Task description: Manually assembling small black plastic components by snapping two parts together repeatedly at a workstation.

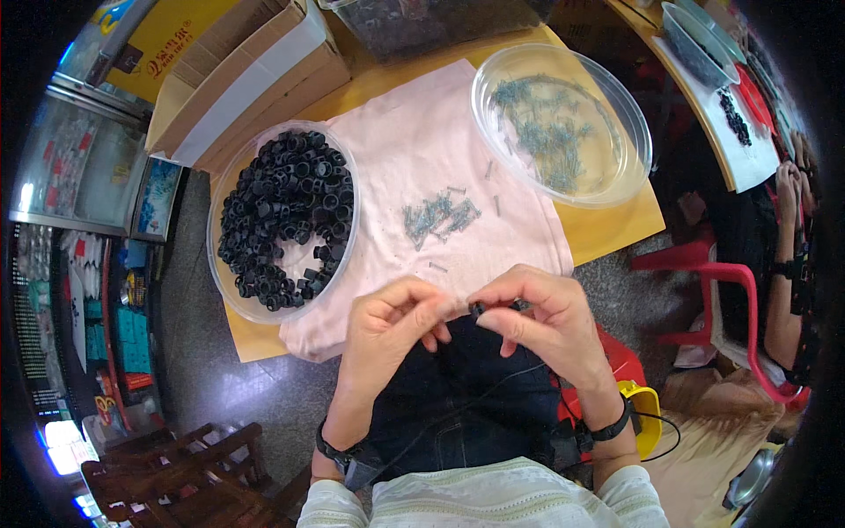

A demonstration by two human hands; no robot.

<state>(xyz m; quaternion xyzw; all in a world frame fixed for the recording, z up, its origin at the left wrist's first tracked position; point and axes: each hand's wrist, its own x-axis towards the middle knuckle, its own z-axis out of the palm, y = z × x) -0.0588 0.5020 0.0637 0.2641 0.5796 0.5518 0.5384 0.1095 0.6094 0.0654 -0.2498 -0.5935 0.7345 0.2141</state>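
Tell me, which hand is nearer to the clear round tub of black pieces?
Left. The left hand is close to the tub, at its lower right in the picture; the right hand is farther right, beyond the left one.

Right at the grip, the bare right hand (539, 308) hides most of a small black plastic piece (476, 310); just left, anything in the bare left hand's (396, 319) fingertips is too small to tell. Beyond the grip, a clear rectangular plastic tub (422, 37) runs off the top edge!
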